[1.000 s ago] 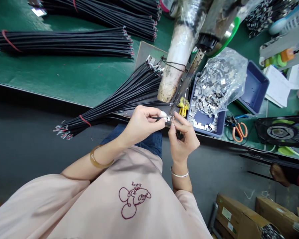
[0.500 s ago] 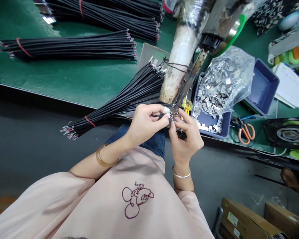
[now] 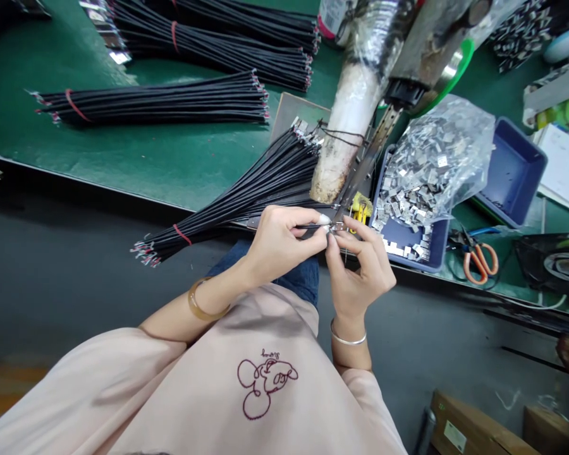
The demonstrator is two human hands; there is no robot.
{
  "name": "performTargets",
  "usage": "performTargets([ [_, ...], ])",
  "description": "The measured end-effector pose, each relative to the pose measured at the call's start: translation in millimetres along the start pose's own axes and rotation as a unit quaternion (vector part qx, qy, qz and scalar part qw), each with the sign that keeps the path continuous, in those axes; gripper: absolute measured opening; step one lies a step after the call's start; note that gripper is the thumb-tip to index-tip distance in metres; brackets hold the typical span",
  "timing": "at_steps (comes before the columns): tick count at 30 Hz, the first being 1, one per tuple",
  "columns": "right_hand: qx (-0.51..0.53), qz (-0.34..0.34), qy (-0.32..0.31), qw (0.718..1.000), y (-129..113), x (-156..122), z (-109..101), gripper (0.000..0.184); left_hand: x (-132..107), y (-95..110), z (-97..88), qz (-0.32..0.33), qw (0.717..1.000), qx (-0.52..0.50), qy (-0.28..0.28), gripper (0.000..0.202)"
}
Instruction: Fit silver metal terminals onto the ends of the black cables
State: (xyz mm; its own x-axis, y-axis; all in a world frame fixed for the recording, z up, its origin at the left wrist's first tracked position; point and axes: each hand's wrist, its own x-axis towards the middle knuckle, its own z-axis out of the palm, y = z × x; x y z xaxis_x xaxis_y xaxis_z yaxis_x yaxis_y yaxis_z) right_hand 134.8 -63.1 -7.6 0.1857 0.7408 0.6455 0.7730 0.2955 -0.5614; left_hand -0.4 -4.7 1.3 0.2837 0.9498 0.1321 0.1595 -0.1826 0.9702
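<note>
My left hand point(image 3: 289, 243) pinches the end of a black cable point(image 3: 308, 226) between thumb and finger. White covering shows on a fingertip. Close against it, my right hand point(image 3: 360, 265) has its thumb and fingers closed around a small metal connector point(image 3: 340, 225) at the cable's end; the exact contact is partly hidden by the fingers. Just behind the fingertips are the lower end of a metal bar point(image 3: 360, 167) and a yellow sponge point(image 3: 361, 205). A bundle of black cables point(image 3: 246, 189), tied with a red band, lies to the left, with metal connectors at its far end.
More tied black cable bundles point(image 3: 156, 101) lie on the green table point(image 3: 99, 167). A wrapped white tube point(image 3: 336, 145) hangs over the work spot. To the right are a blue tray point(image 3: 439, 253) of metal connectors, another blue tray point(image 3: 516, 170) and orange-handled pliers point(image 3: 478, 262).
The whole view has shifted slightly, so things appear farther right and lower. Both hands stay together at the cable end, and the metal connector shows more clearly between them.
</note>
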Motion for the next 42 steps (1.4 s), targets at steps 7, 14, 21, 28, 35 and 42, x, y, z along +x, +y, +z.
performTargets([
  [7,-0.018,-0.020,-0.031,0.999,6,-10,-7,0.015,-1,-6,-0.1,-0.056,0.996,-0.049,-0.050,0.013],
  [14,-0.051,-0.056,-0.020,0.997,8,-8,-9,0.016,1,-5,0.6,-0.076,0.989,-0.105,-0.072,0.009],
  [21,-0.022,-0.015,-0.023,0.999,9,0,-1,0.009,2,-4,2.7,-0.080,0.987,-0.127,-0.048,0.007],
  [28,-0.013,-0.026,-0.027,0.999,5,1,-4,0.013,3,-2,1.5,-0.083,0.985,-0.145,-0.043,0.009],
  [35,-0.038,-0.061,-0.036,0.997,13,-7,-10,0.013,1,-6,2.7,-0.083,0.986,-0.114,-0.091,0.011],
  [42,-0.027,-0.152,-0.051,0.987,22,-8,-14,0.014,2,1,-11.2,-0.103,0.959,-0.170,-0.200,0.016],
])
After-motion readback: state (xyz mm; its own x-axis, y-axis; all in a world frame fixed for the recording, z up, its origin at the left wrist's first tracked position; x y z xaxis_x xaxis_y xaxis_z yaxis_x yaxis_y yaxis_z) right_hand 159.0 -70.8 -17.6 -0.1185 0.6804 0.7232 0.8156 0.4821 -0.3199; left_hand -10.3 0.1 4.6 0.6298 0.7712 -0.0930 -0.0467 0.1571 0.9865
